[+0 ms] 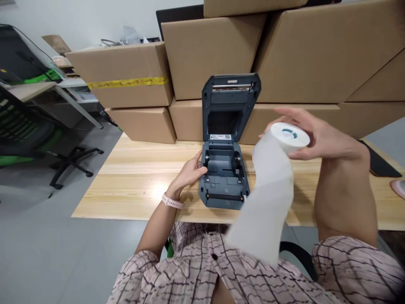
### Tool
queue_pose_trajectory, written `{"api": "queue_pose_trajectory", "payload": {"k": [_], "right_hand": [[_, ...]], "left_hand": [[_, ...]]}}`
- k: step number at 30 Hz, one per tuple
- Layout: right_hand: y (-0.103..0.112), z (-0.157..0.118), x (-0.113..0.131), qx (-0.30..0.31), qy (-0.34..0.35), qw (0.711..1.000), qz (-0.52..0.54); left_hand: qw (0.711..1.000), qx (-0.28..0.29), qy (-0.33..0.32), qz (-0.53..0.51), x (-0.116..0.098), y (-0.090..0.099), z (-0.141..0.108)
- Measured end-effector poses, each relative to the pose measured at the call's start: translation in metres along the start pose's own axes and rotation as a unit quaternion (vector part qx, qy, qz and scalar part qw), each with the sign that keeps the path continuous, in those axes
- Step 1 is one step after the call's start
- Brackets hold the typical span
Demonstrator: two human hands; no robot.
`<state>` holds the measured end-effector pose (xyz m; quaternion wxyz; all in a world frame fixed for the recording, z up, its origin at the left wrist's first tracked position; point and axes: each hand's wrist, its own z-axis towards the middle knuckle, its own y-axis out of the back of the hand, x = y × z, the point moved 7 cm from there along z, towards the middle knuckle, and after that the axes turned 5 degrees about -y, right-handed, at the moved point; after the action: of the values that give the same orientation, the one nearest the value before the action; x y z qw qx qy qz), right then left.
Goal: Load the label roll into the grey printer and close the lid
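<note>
A dark grey label printer [221, 185] stands on the wooden table with its lid [232, 103] raised and its inner bay exposed. My left hand [191, 169] grips the printer's left edge, thumb on the rim. To the right of the printer, my right hand [316, 133] holds a white paper roll [288, 137] in the air, with the fingers behind it and the thumb at its lower side. The roll's teal-edged core faces up. A long loose strip [272, 190] hangs from it, past the table's front edge, its lower end blurred.
Cardboard boxes [211, 55] are stacked along the back of the wooden table [126, 185]. A dark flat object [379, 162] lies at the table's right end, with part of a pink item [398, 188] near it. An office chair [71, 162] stands on the floor at left.
</note>
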<state>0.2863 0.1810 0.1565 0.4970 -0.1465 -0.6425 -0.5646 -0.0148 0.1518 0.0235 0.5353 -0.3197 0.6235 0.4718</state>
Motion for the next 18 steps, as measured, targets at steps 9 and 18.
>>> {"api": "queue_pose_trajectory", "payload": {"k": [9, 18], "right_hand": [[-0.013, 0.029, -0.087, 0.032, -0.124, 0.991, -0.026], [-0.042, 0.020, -0.132, 0.039, -0.172, 0.982, 0.069]], "left_hand": [[0.999, 0.008, -0.005, -0.035, -0.004, -0.003, 0.000], [1.000, -0.001, -0.005, 0.003, -0.004, 0.000, 0.000]]}}
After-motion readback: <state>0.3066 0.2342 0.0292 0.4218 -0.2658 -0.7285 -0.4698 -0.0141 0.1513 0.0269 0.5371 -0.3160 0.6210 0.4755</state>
